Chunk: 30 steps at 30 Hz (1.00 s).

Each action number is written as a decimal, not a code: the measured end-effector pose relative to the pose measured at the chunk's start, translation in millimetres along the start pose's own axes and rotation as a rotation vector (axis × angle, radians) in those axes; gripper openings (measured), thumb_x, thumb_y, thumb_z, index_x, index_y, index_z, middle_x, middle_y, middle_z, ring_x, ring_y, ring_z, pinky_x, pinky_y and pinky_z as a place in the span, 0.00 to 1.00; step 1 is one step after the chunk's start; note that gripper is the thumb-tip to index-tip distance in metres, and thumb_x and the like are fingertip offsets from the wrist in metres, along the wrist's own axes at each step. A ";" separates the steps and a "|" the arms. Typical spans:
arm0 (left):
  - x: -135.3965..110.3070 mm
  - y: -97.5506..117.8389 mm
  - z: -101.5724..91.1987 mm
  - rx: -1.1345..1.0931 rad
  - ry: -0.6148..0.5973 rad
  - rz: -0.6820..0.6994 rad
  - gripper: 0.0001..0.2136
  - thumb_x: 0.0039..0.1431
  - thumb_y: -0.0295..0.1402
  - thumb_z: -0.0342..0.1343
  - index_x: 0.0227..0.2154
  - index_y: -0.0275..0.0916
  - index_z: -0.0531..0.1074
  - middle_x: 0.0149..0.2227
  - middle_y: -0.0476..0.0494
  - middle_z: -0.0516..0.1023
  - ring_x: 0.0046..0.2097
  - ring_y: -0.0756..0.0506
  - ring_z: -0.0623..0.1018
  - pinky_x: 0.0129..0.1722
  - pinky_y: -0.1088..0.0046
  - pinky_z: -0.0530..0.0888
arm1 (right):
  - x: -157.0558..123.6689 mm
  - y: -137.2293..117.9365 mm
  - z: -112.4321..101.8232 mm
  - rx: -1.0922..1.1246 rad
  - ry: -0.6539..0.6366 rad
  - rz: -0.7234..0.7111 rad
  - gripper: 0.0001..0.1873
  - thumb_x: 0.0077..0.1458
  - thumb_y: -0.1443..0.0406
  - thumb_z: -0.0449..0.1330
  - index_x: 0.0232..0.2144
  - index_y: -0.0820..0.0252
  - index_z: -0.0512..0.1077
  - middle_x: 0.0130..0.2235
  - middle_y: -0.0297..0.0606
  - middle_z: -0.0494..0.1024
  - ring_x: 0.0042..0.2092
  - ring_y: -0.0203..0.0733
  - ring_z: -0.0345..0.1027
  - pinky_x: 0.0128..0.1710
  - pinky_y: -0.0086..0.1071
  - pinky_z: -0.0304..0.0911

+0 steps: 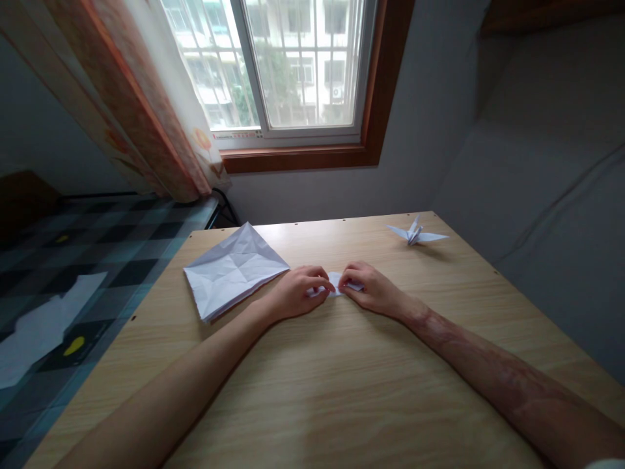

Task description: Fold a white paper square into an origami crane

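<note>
A small piece of folded white paper (334,291) lies on the table between my two hands, largely covered by the fingers. My left hand (305,290) pinches its left part, thumb and fingertips closed on it. On the other side, my right hand (365,285) has curled fingers closed on the paper's right part. The fingertips of both hands are close together near its middle. Just left of my left hand rests a stack of creased white paper sheets (237,273). Toward the back right stands a finished white paper crane (415,236) with its wings spread.
The wooden table (303,391) reaches toward a wall under a window (303,65). An orange curtain (161,117) hangs at the left. Beside the table is a bed with a checked cover (146,228), where white paper (53,326) lies.
</note>
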<state>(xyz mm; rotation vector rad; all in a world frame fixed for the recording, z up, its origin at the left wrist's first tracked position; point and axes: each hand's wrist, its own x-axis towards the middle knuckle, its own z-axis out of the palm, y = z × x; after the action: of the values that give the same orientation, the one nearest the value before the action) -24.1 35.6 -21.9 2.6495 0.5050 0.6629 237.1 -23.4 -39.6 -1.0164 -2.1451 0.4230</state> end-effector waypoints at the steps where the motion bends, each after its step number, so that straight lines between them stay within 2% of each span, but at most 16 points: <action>1: -0.3 -0.5 -0.6 0.028 -0.006 0.028 0.10 0.69 0.31 0.59 0.44 0.46 0.86 0.44 0.43 0.84 0.42 0.45 0.82 0.47 0.67 0.76 | -0.1 0.4 -0.1 -0.016 0.004 -0.007 0.06 0.65 0.71 0.66 0.38 0.55 0.79 0.41 0.40 0.80 0.46 0.47 0.73 0.48 0.39 0.68; 6: -0.7 -2.4 -4.4 0.134 -0.022 0.121 0.13 0.66 0.28 0.61 0.46 0.50 0.86 0.46 0.45 0.84 0.42 0.45 0.81 0.52 0.64 0.75 | -0.7 -1.0 -0.9 -0.054 0.027 -0.054 0.06 0.64 0.71 0.66 0.38 0.54 0.79 0.44 0.41 0.81 0.49 0.49 0.73 0.52 0.42 0.68; 10: -0.2 -4.1 -6.5 0.196 -0.015 0.132 0.14 0.65 0.25 0.61 0.46 0.50 0.86 0.47 0.44 0.83 0.44 0.45 0.80 0.54 0.63 0.74 | -1.7 -4.5 -4.0 -0.090 0.013 -0.050 0.07 0.62 0.72 0.66 0.38 0.54 0.79 0.44 0.41 0.82 0.48 0.49 0.74 0.52 0.43 0.68; 15: -1.0 -5.4 -6.8 0.227 -0.027 0.072 0.13 0.71 0.28 0.58 0.47 0.48 0.85 0.47 0.43 0.83 0.44 0.45 0.81 0.53 0.64 0.74 | -2.2 -6.3 -10.7 -0.105 -0.008 -0.040 0.08 0.61 0.71 0.65 0.39 0.53 0.81 0.43 0.40 0.84 0.46 0.49 0.76 0.53 0.44 0.67; 18: -1.1 -2.3 -6.4 0.246 -0.026 0.056 0.12 0.70 0.29 0.58 0.48 0.47 0.85 0.48 0.43 0.84 0.44 0.44 0.83 0.52 0.63 0.75 | -2.1 -6.1 -13.4 -0.045 -0.028 -0.055 0.10 0.61 0.72 0.63 0.39 0.53 0.81 0.43 0.40 0.85 0.46 0.50 0.76 0.52 0.45 0.67; 23: -0.2 6.5 -2.2 0.276 0.019 0.013 0.09 0.70 0.38 0.60 0.42 0.44 0.85 0.47 0.41 0.86 0.42 0.42 0.84 0.50 0.60 0.78 | -2.8 -7.0 -12.7 0.046 -0.071 -0.124 0.13 0.59 0.74 0.61 0.40 0.52 0.81 0.44 0.39 0.86 0.47 0.50 0.76 0.54 0.46 0.70; 26: -0.2 8.5 0.4 0.245 0.048 -0.051 0.09 0.71 0.40 0.61 0.41 0.43 0.84 0.49 0.41 0.85 0.41 0.43 0.84 0.46 0.64 0.79 | -2.8 -8.4 -11.4 0.034 -0.093 -0.146 0.13 0.59 0.73 0.62 0.41 0.51 0.80 0.45 0.39 0.85 0.47 0.51 0.77 0.55 0.46 0.70; 30: 0.1 4.6 -1.0 0.120 0.048 -0.111 0.08 0.72 0.38 0.61 0.44 0.43 0.83 0.49 0.43 0.84 0.41 0.46 0.84 0.43 0.70 0.79 | -2.2 -9.2 -10.6 -0.015 -0.075 -0.141 0.17 0.56 0.74 0.63 0.46 0.51 0.78 0.50 0.41 0.84 0.52 0.52 0.77 0.58 0.48 0.70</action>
<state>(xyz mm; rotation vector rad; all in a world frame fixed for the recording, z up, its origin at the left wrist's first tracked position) -23.4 31.9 -19.1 2.6973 0.7215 0.6839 240.8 -31.1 -28.2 -0.8630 -2.2735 0.3830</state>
